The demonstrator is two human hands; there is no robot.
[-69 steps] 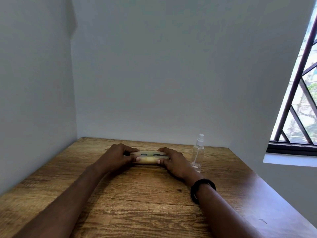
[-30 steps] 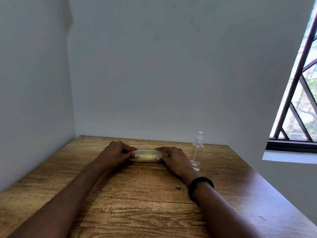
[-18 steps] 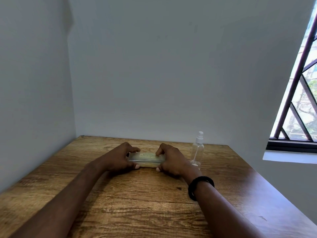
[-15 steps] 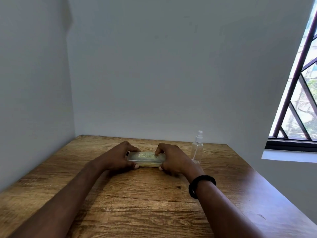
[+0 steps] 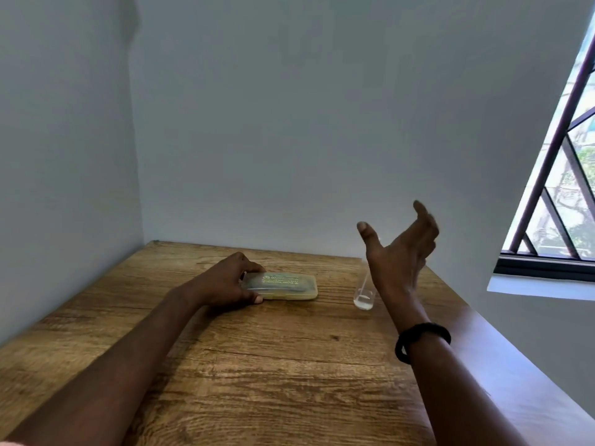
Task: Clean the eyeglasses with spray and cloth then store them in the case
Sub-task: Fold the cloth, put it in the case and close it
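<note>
While the left hand point(image 5: 225, 284) gripped the case point(image 5: 283, 286) at mid-frame, the right hand point(image 5: 399, 252) hovered empty, fingers spread — the case looked light, rigid, slick; best pinched across its long edges.

Appears to be a plain, sparsely furnished room, most likely in a home or a small office, though not certain which. Suggested by bare pale walls point(image 5: 322, 123) meeting in a corner at the upper left of the frame, with a wood-grain table point(image 5: 289, 365) pushed tight into that corner across the lower half. Lit from the right edge by a window point(image 5: 547, 162) with dark slanted bars, a white sill point(image 5: 541, 286) beneath it and green foliage point(image 5: 587, 162) outside.
</note>
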